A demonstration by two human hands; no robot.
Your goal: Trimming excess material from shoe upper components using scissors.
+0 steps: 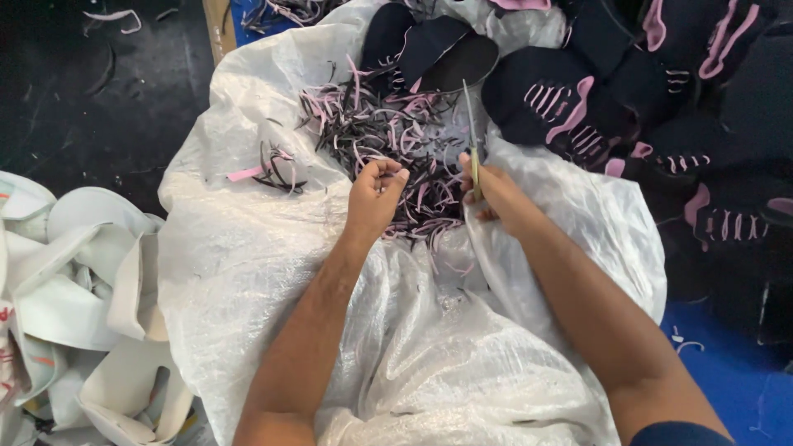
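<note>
My right hand (496,194) grips a pair of scissors (472,132) whose blades point up and away from me. My left hand (373,192) has its fingers curled and pinched together over a heap of thin black and pink trimmings (388,136); whether it holds a strip I cannot tell. The trimmings lie on a crinkled white woven plastic sack (273,248) spread across my lap. Both forearms reach in from the bottom edge.
A pile of dark navy shoe uppers with pink trim and laces (628,91) lies at the top right. White shaped pieces (91,281) are stacked at the left. A dark floor (91,91) is at the top left, a blue surface (727,363) at the bottom right.
</note>
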